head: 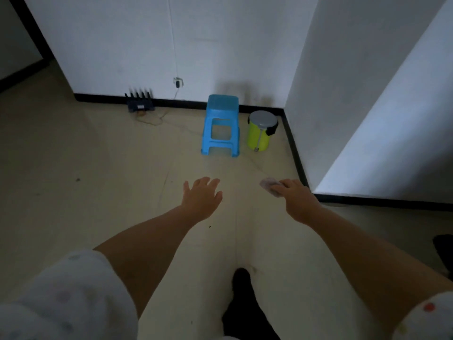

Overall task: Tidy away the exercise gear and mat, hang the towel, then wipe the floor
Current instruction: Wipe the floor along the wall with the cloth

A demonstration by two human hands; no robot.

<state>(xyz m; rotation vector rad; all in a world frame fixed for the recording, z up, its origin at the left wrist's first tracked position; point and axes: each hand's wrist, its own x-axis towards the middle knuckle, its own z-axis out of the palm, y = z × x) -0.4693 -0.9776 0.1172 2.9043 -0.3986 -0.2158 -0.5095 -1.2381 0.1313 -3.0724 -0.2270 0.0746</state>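
The right hand (pixel 297 201) pinches a small pale crumpled cloth (pixel 269 186) above the beige tiled floor (pixel 98 168), right of centre; the left hand (pixel 202 198) hangs spread, holding nothing. Best press the cloth flat and wipe in overlapping strokes, steering clear of the blue plastic stool (pixel 221 126).

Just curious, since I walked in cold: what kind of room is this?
Probably a sparsely furnished room corner in a home: a blue stool and green bin stand by the wall, with a router on the floor.

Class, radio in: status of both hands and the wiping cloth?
Left hand open, empty. Right hand grips small cloth over floor. Blue stool, green bin ahead.
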